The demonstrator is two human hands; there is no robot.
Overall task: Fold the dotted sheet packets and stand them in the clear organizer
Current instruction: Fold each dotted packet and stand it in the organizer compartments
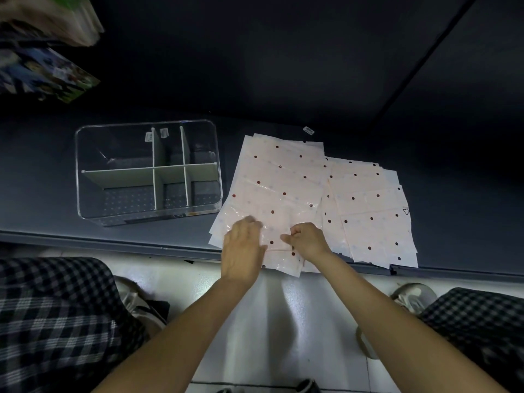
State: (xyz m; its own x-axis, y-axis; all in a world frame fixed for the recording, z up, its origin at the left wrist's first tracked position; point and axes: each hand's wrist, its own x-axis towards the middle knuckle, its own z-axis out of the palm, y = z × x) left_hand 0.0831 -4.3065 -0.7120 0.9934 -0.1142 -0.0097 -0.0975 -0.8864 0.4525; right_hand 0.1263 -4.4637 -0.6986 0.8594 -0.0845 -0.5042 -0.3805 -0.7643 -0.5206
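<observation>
Our left hand [243, 246] presses flat, anchoring the dotted sheet packets [286, 188]; beside it, our right hand [307, 239] pinches the near edge for folding; the clear organizer [147, 171] waits beyond.

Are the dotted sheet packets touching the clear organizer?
Apart. The head view shows a strip of dark table between the clear organizer and the nearest edge of the dotted sheet packets.
</observation>
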